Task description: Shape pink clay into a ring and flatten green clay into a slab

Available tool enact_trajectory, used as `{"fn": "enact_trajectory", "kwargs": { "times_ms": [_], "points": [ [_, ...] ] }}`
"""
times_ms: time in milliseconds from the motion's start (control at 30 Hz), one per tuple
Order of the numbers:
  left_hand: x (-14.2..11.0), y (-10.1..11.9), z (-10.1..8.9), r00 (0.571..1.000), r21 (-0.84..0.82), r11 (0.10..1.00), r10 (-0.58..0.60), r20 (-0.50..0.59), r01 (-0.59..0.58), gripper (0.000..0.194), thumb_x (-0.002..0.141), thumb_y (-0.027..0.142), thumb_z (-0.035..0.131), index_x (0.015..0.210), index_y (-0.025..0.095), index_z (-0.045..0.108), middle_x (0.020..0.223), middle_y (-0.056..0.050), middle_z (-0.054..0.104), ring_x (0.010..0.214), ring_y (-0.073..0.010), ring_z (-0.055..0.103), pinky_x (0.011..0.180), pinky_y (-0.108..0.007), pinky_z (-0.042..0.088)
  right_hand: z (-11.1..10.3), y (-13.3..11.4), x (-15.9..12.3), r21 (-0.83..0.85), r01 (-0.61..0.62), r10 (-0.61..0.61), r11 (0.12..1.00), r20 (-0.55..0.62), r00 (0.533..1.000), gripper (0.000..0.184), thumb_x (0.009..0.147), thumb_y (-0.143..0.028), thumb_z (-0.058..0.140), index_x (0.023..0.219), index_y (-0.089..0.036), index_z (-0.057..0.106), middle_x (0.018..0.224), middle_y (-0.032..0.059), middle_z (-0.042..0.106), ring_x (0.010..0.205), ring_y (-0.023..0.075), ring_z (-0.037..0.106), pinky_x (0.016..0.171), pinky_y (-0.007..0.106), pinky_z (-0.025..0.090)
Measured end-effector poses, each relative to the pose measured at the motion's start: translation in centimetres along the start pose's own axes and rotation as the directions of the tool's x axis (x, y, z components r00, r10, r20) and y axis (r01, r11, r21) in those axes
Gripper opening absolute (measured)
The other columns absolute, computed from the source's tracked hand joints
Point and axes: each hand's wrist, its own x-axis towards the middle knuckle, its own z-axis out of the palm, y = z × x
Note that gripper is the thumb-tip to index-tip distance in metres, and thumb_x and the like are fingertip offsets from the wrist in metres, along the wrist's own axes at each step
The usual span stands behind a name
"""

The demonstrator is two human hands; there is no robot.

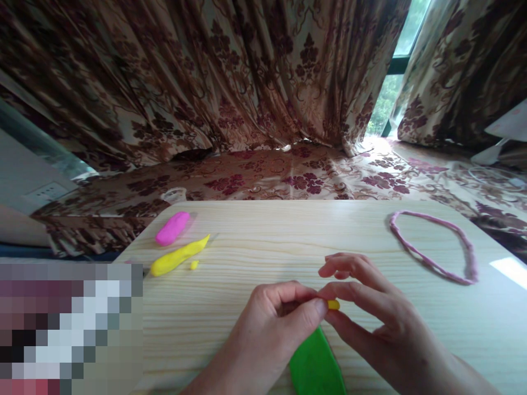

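A small yellow piece of modelling clay [334, 304] pokes out between the fingertips of both hands. My left hand [280, 318] pinches it between thumb and index finger and hides part of it. From the other side, my right hand [379, 307] closes thumb and index finger on the same piece, its other fingers raised. Beneath the hands lies a flat green clay shape [316, 365], partly covered by my left hand and cut off by the lower picture edge.
On the left of the wooden table [288, 236] lie a pink clay lump [173, 228], a long yellow clay roll [179, 256] and a tiny yellow bit [194, 265]. A twisted pink loop [434, 221] lies at the right. Patterned curtains [255, 71] hang behind; the lower left is pixelated.
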Motion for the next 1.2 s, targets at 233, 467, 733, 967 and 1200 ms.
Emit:
{"fn": "enact_trajectory", "kwargs": {
  "times_ms": [233, 467, 733, 967, 1200],
  "points": [
    [0.18, 0.18, -0.28, 0.999, -0.007, 1.000, -0.013, -0.042, 0.013, 0.017, 0.082, 0.031, 0.060, 0.085, 0.018, 0.071, 0.075, 0.000, 0.066, 0.072, -0.0126, 0.053, 0.066, -0.022, 0.040, 0.27, 0.28, -0.25, 0.032, 0.011, -0.010, 0.999, -0.017, 1.000, 0.034, 0.081, -0.011, 0.060, 0.111, -0.025, 0.053, 0.115, 0.0037, 0.049, 0.114, 0.0173, 0.045, 0.093, 0.028, 0.042],
    [0.02, 0.51, -0.27, 0.993, -0.018, 1.000, 0.019, -0.115, -0.021, 0.019, 0.082, 0.033, 0.060, 0.079, 0.017, 0.069, 0.067, 0.002, 0.059, 0.068, -0.0115, 0.051, 0.065, -0.022, 0.039, -0.32, -0.04, -0.08, 0.076, -0.069, 0.074, 0.995, -0.064, 0.995, 0.022, 0.083, -0.013, 0.058, 0.101, -0.026, 0.053, 0.111, 0.0017, 0.051, 0.112, 0.0150, 0.048, 0.092, 0.024, 0.041],
    [0.13, 0.35, -0.12, 0.996, 0.065, 0.996, 0.061, -0.063, -0.057, 0.014, 0.079, 0.025, 0.062, 0.088, 0.016, 0.068, 0.076, -0.001, 0.064, 0.073, -0.0134, 0.055, 0.066, -0.023, 0.042, -0.43, -0.11, -0.08, 0.088, -0.072, 0.073, 0.993, -0.008, 0.997, 0.022, 0.086, -0.013, 0.054, 0.102, -0.027, 0.058, 0.111, 0.0020, 0.049, 0.109, 0.0147, 0.049, 0.089, 0.024, 0.043],
    [0.13, 0.60, 0.04, 0.996, -0.056, 0.998, -0.025, -0.087, 0.020, 0.014, 0.078, 0.029, 0.064, 0.082, 0.016, 0.068, 0.067, 0.002, 0.060, 0.066, -0.0099, 0.050, 0.063, -0.021, 0.040, -0.18, -0.05, -0.02, 0.037, 0.002, 0.000, 0.999, -0.048, 0.999, 0.033, 0.082, -0.010, 0.059, 0.111, -0.025, 0.054, 0.113, 0.0039, 0.049, 0.113, 0.0174, 0.045, 0.091, 0.028, 0.043],
    [-0.20, 0.44, -0.02, 0.998, -0.006, 1.000, 0.001, -0.060, -0.001, 0.018, 0.083, 0.031, 0.058, 0.078, 0.016, 0.066, 0.065, 0.003, 0.056, 0.066, -0.0099, 0.048, 0.062, -0.020, 0.038, -0.02, 0.00, 0.11, -0.001, 0.038, -0.038, 0.999, -0.052, 0.998, 0.032, 0.082, -0.008, 0.059, 0.107, -0.026, 0.056, 0.110, 0.0028, 0.051, 0.113, 0.0169, 0.046, 0.091, 0.029, 0.044]
  ]
}}
